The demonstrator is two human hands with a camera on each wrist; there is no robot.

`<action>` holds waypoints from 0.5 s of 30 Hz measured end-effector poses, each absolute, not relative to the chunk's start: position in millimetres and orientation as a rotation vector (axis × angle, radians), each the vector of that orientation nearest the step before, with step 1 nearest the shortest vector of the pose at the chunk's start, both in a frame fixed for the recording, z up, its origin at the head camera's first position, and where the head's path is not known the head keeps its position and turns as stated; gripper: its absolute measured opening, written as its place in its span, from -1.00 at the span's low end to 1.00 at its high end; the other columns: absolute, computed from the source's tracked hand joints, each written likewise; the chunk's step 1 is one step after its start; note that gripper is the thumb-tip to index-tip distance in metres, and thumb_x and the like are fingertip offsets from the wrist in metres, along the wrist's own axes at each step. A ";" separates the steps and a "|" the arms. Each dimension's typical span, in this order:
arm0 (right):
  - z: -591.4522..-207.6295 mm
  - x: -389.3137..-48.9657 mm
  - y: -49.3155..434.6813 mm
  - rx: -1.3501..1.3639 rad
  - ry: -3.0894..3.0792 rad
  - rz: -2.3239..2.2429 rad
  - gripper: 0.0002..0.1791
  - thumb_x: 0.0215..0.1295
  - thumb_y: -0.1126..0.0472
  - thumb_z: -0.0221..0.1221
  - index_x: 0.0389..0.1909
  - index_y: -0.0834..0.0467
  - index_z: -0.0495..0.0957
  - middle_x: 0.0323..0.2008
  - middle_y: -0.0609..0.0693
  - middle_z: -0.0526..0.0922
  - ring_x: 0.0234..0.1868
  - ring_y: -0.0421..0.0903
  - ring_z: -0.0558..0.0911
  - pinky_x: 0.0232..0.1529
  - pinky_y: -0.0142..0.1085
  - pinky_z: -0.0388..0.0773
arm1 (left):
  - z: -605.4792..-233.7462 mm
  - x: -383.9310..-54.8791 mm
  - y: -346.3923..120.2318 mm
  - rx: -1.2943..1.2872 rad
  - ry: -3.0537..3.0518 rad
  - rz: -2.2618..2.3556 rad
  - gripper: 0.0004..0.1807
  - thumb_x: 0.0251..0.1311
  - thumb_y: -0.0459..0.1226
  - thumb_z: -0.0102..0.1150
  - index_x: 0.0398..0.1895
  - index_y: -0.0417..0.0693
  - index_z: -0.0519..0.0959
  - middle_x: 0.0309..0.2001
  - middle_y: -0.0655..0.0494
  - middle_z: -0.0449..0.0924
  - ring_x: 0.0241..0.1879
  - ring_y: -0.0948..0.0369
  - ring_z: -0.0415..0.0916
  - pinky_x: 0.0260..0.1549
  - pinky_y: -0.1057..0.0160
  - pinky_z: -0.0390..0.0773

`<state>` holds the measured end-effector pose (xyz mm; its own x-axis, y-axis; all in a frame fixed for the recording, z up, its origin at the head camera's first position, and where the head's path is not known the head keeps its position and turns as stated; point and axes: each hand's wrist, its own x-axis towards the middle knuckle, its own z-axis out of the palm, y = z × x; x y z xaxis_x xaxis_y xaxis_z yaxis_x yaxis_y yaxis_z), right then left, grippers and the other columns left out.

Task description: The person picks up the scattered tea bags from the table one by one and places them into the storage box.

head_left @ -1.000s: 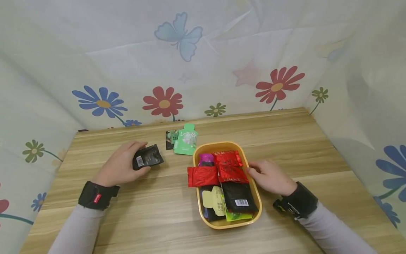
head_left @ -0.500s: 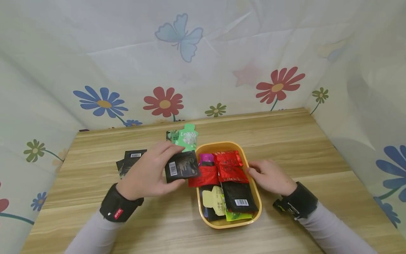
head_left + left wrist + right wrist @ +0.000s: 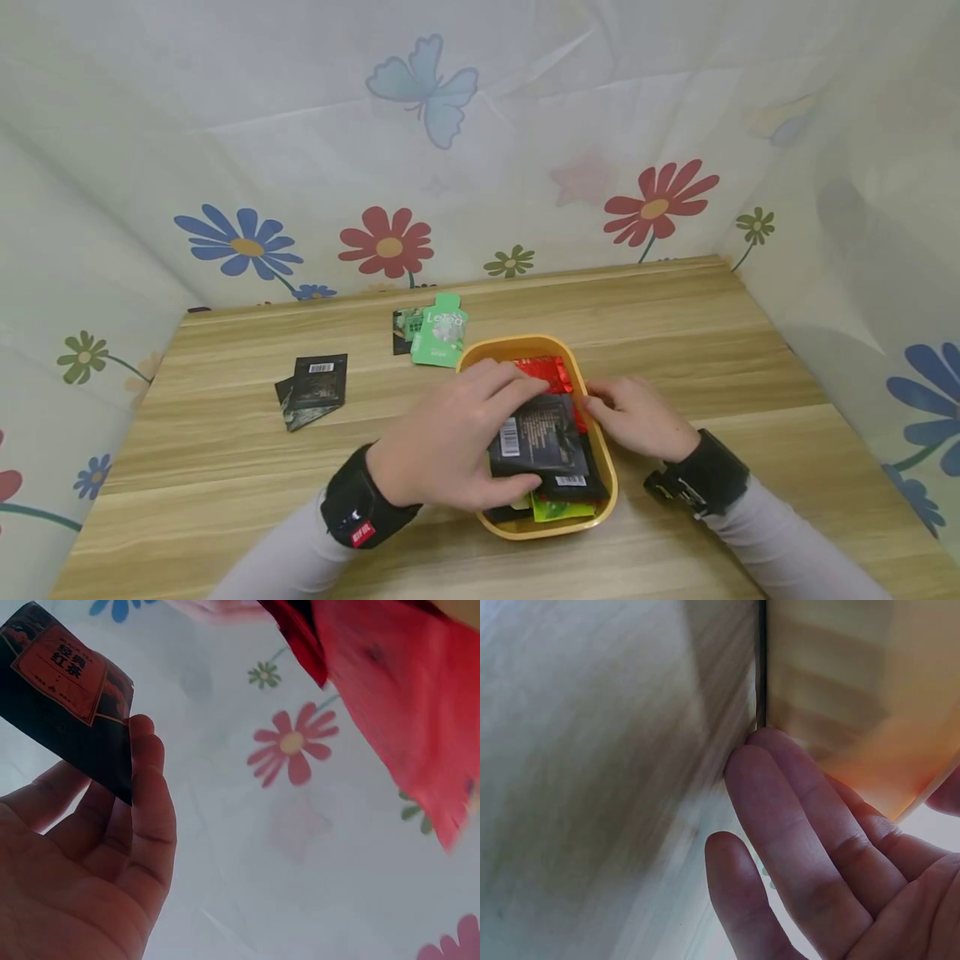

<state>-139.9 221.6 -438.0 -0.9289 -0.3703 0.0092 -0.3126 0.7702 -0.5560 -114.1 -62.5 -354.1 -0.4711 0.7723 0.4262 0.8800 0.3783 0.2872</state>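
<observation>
My left hand (image 3: 450,437) pinches a black tea sachet (image 3: 536,437) between thumb and fingers, above the yellow bin (image 3: 555,343). In the left wrist view this sachet (image 3: 64,682) shows an orange label with Chinese writing. Under it in the bin lie red sachets (image 3: 547,372), another black sachet (image 3: 588,483) and a bright green one (image 3: 558,510); the hand hides much of the rest. My right hand (image 3: 641,417) rests against the bin's right side. The right wrist view shows its fingers (image 3: 795,825) fairly straight along the bin's outer wall (image 3: 832,682).
Two overlapping dark sachets (image 3: 318,383) lie on the wooden table (image 3: 202,467) at the left. Farther back, a green LeTea sachet (image 3: 440,333) partly covers a dark one (image 3: 402,337). A flower-printed cloth (image 3: 480,183) rises behind the table and at both sides.
My left hand has carried the black sachet rightward from the left of the table to over the bin, uncovering two dark sachets there. My right hand has stayed by the bin.
</observation>
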 end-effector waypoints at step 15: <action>-439.1 -139.7 222.1 -0.575 2.857 -0.878 -0.69 0.42 0.03 0.04 -0.06 0.06 0.68 -0.59 -0.21 0.42 -0.50 -0.24 0.43 -0.44 -0.31 0.39 | -380.9 -103.3 -70.8 -1.534 -2.681 -0.548 0.40 -0.18 0.60 -0.04 0.65 0.17 -0.33 0.62 0.12 -0.47 0.58 0.10 -0.36 0.44 -0.11 -0.09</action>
<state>-139.7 222.1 -439.1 -0.9240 -0.3820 0.0172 -0.3257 0.7627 -0.5588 -103.3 -70.8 -380.9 -0.5217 0.8351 0.1745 0.8366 0.4606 0.2966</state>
